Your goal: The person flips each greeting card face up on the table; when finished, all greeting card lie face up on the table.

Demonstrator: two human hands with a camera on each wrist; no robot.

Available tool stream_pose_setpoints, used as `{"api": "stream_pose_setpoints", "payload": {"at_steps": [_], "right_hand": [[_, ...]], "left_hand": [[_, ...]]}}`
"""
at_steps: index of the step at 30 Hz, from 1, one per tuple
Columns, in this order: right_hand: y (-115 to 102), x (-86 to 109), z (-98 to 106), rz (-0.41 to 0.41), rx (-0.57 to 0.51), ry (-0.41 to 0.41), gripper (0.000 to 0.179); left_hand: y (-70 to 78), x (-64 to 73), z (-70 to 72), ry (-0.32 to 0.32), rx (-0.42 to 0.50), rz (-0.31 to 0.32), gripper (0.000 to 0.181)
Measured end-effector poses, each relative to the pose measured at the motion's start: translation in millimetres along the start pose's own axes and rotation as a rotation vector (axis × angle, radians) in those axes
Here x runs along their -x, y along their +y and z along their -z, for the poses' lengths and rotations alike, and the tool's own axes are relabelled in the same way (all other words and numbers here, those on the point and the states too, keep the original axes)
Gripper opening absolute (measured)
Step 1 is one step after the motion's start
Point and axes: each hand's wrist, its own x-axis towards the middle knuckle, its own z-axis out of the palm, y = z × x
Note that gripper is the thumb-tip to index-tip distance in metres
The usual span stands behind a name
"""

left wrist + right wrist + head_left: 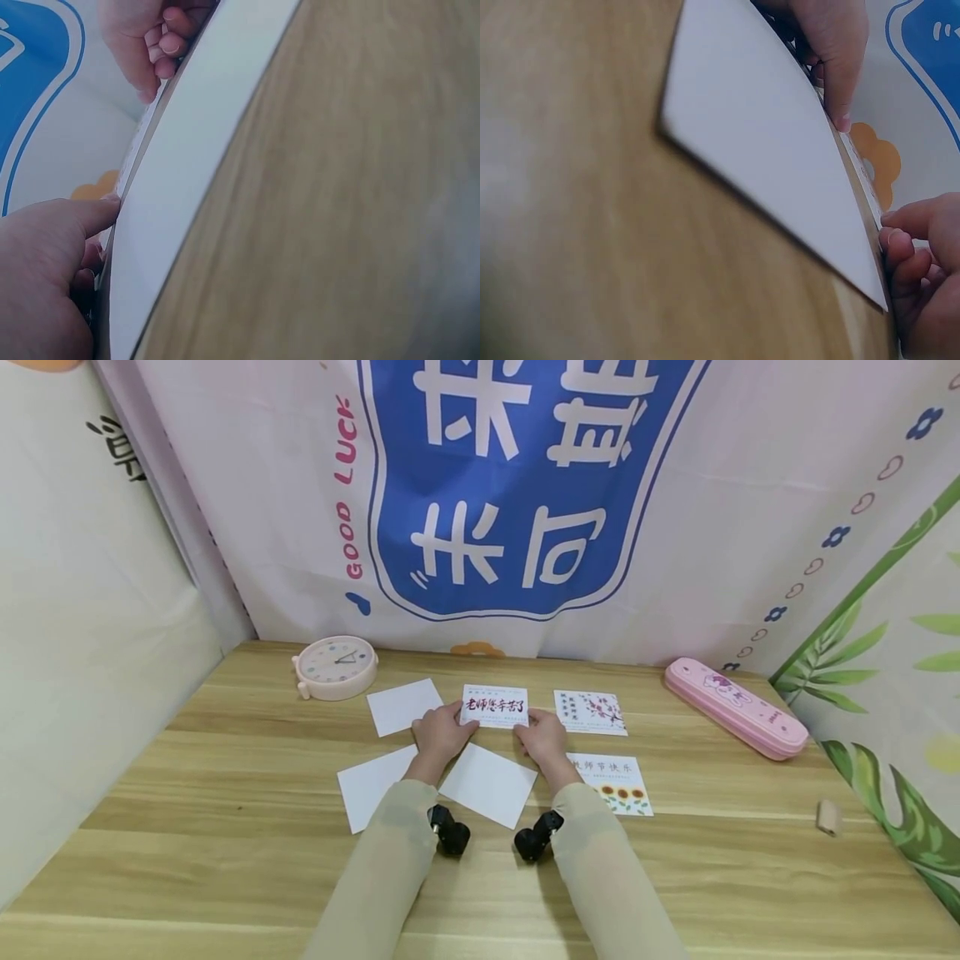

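Note:
Both hands hold a white card with red brush lettering (495,707) by its lower corners, at the back middle of the table. My left hand (438,737) pinches the left corner, thumb on the printed face. The right corner is pinched by my right hand (544,740). In each wrist view the held card appears nearly edge-on. A blank white card (489,785) lies tilted between the forearms. Two more blank cards (403,707) lie to the left, the nearer one partly behind the left arm. On the right are a blossom card (591,712) and a sunflower card (617,783), partly covered by the right arm.
A pink round clock (336,667) lies at the back left of the wooden table (195,827). A pink pencil case (737,708) stands at the back right, with a small beige block (828,817) nearer the right edge. A printed cloth (285,510) hangs behind.

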Motion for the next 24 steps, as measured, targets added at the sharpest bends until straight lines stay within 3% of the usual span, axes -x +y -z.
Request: {"api": "stream_pose_setpoints", "payload": {"at_steps": [10,12,18,20,24], "right_hand": [[0.6,2.4,3.5,-0.054,-0.212,-0.041,0.055],[-1.1,2.9,4.8,-0.06,-0.246,-0.06,0.056],[-7.1,2.2,8.5,-0.072,-0.352,-0.128,0.061],[-9.5,1.3,9.9,-0.068,-0.363,-0.147,0.063],[-16.1,0.1,13.6,-0.044,-0.336,-0.172,0.063]], "left_hand": [[-0.2,5.0,5.1,0.028,0.106,-0.019,0.053],[-0.6,5.5,6.8,0.036,0.138,-0.033,0.044],[-3.4,5.9,15.5,0.038,0.333,-0.035,0.044],[-5.1,5.9,19.0,0.038,0.417,-0.036,0.053],[-9.7,5.7,28.8,0.037,0.529,-0.038,0.055]]}}
